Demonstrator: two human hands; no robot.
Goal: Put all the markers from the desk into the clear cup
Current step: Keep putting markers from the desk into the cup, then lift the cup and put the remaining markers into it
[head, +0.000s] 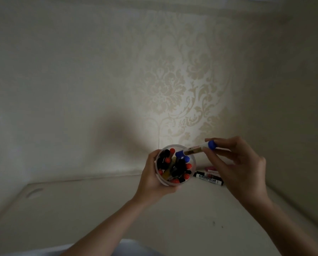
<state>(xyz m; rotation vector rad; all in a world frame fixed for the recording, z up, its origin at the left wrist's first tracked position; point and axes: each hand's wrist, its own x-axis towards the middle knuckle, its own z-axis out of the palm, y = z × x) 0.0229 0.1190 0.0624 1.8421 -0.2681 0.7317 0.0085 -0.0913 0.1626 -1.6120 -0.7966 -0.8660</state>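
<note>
Blue-capped marker (195, 149) pinched in the right hand (236, 163) could jam against the crowded clear cup (175, 165) (gripped by the left hand (152, 179)).

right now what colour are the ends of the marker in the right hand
Blue at both ends of the marker, seen in the head view.

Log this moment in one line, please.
left hand: holds clear plastic cup | right hand: inserting blue-capped marker | desk: markers remain

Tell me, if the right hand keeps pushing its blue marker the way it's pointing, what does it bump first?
Probably the markers already standing in the clear cup. The right hand aims the blue marker down-left over the rim; its front cap seems just above them, though depth is unclear.
</note>
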